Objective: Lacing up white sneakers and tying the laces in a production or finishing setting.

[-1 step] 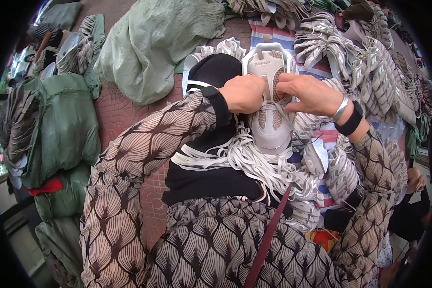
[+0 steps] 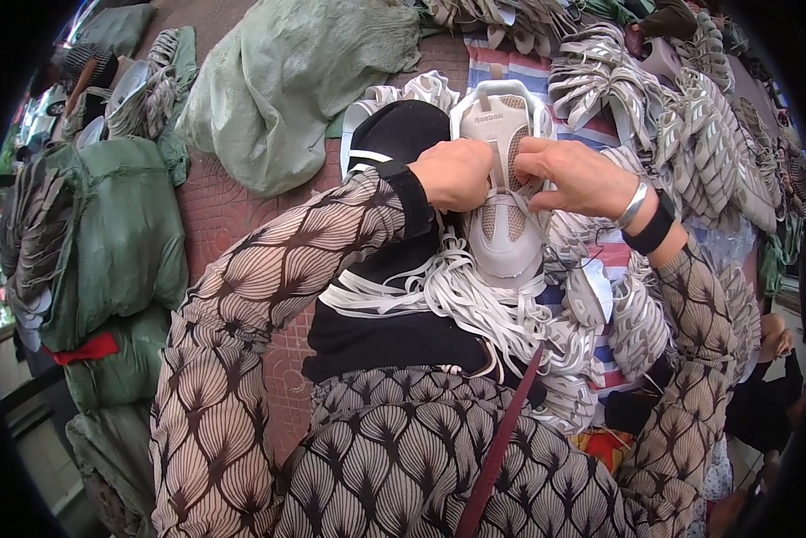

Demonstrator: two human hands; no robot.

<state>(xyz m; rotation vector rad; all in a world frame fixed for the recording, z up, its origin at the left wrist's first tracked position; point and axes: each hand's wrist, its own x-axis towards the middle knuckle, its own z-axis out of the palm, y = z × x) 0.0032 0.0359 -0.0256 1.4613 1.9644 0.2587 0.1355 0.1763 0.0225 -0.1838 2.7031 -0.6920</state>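
Observation:
A pale beige and white sneaker upper with mesh panels lies toe toward me over my lap. My left hand is closed at the left edge of its lacing opening, fingertips against the tongue. Opposite it, my right hand pinches at the right edge of the opening; what lies between thumb and fingers is hidden. A pale strip crosses the upper between the two hands. Just below the toe, a loose bundle of white shoelaces spreads over the black cloth on my lap.
Stacks of similar uppers stand at the right and back on a striped sheet. A pale green sack lies at the back left. Full green sacks stand at the left. Another person's hand shows at the right rim.

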